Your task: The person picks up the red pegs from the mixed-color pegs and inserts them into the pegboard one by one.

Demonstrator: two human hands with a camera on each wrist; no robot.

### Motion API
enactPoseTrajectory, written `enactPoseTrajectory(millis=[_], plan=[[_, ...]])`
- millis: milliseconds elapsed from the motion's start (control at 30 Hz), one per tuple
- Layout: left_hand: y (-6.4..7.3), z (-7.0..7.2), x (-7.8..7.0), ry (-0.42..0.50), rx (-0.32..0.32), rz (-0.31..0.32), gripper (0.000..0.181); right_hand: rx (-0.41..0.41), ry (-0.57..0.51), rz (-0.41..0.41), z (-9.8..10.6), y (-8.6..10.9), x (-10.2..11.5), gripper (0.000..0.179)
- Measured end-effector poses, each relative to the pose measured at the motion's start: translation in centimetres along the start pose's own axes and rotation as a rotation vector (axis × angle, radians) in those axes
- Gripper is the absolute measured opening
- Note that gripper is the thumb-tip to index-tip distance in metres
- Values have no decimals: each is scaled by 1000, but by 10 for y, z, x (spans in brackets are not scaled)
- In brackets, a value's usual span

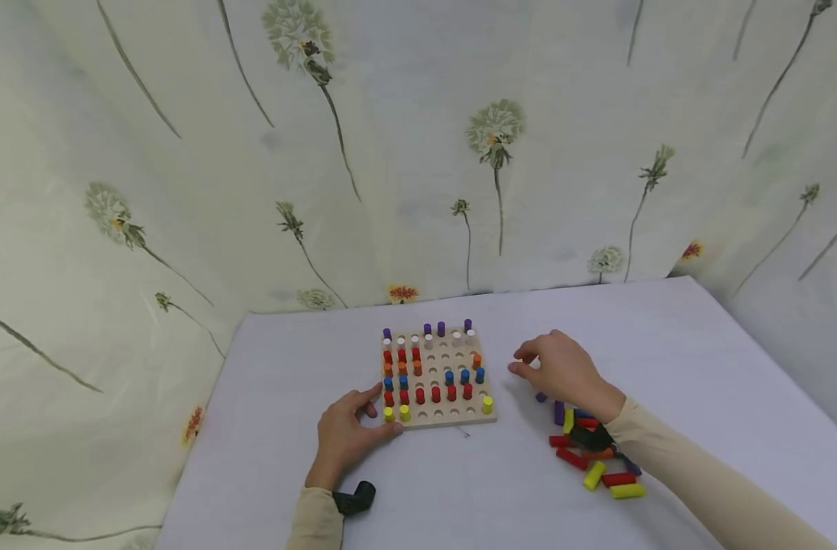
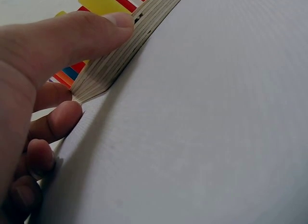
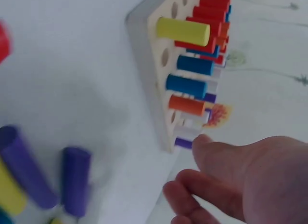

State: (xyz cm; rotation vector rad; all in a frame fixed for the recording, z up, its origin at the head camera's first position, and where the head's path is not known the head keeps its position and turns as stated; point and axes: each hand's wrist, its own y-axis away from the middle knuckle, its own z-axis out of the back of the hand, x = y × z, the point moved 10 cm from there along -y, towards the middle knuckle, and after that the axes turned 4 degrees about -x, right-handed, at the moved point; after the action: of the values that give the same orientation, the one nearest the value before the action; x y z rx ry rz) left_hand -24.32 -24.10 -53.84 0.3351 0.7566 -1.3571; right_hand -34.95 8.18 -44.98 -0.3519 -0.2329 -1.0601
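Observation:
A wooden pegboard (image 1: 483, 419) lies on the table, with rows of upright purple, white, red, orange, blue and yellow pegs and several bare holes. My left hand (image 1: 350, 435) grips its near left corner. The thumb (image 2: 103, 33) presses the front edge and the fingers bend around the left side. Right of the board, my right hand (image 1: 563, 370) hovers with bent fingers and nothing visible between them. In the right wrist view its thumb overlaps the board's far corner by a purple peg (image 3: 183, 143). A yellow peg (image 1: 487, 405) stands in the near right corner.
Loose pegs lie in a pile below the right forearm, among them a red peg (image 1: 572, 458), a yellow peg (image 1: 595, 475) and a purple peg (image 3: 76, 180). A white cloth (image 1: 418, 496) covers the table. Behind it hangs a flower-printed curtain (image 1: 405, 191).

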Motion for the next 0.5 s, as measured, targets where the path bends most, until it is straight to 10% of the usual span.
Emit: enactPoseTrajectory(millis=[500], plan=[[0, -1, -5, -35, -3, -3, 77, -82, -27, -83, 32, 75, -63, 34]])
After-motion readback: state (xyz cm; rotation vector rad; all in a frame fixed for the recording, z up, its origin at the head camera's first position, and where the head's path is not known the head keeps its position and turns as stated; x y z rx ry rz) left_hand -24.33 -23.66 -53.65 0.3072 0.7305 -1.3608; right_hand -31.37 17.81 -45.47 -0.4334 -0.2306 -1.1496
